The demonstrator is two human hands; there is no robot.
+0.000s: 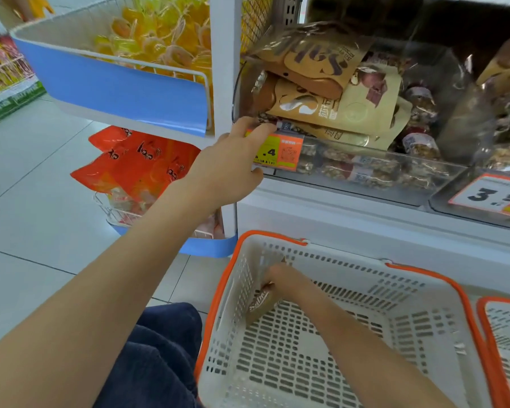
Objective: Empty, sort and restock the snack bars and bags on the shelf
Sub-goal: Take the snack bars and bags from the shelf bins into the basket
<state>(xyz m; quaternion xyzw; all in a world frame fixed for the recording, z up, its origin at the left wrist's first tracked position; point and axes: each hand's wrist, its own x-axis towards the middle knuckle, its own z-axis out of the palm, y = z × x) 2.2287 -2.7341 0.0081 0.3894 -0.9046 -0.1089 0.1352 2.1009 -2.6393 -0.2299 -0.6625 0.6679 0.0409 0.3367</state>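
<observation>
Basket [365,343]: white with orange rim, on the floor below the shelf.
Right hand [283,282]: my fingers clamp a brown snack bag [261,303] inside it.
Left hand [233,160]: my fingers curl over the clear bin [365,163], beside stacked bags [330,92].

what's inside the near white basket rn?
Only the right hand gripping one brown snack bag against the white basket's left wall; the hand hides the bag's top.

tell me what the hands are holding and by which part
The right hand grips a brown snack bag by its upper end, inside the basket. The left hand grips the front edge of the clear shelf bin.
</observation>
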